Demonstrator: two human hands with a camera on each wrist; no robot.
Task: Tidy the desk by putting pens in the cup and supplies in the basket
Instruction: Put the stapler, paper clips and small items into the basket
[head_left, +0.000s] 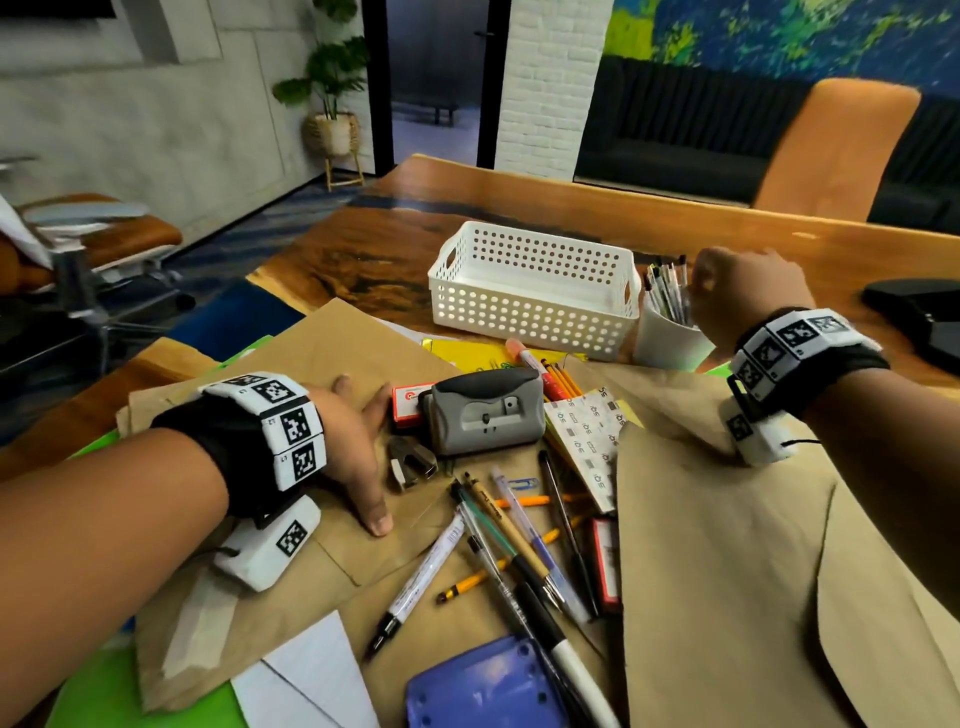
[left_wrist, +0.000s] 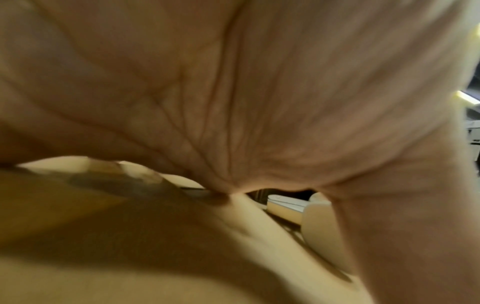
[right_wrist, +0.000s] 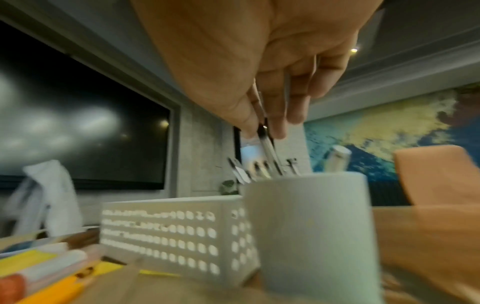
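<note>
head view: our left hand (head_left: 347, 451) lies flat, fingers spread, on brown paper (head_left: 332, 343); loose pens (head_left: 511, 540) lie beside it. left wrist: palm only. right wrist: our right hand (right_wrist: 262, 67) pinches a pen (right_wrist: 269, 151) above the cup (right_wrist: 309, 232), basket (right_wrist: 176, 234) alongside.

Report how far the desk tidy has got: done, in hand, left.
Done: several pens already stand in the white cup. In hand: the right hand pinches a pen above the cup's mouth; the left hand rests flat on a brown envelope. Left: the white basket looks empty, many pens and pencils lie loose, and the hole punch and staple remover are still out.
</note>
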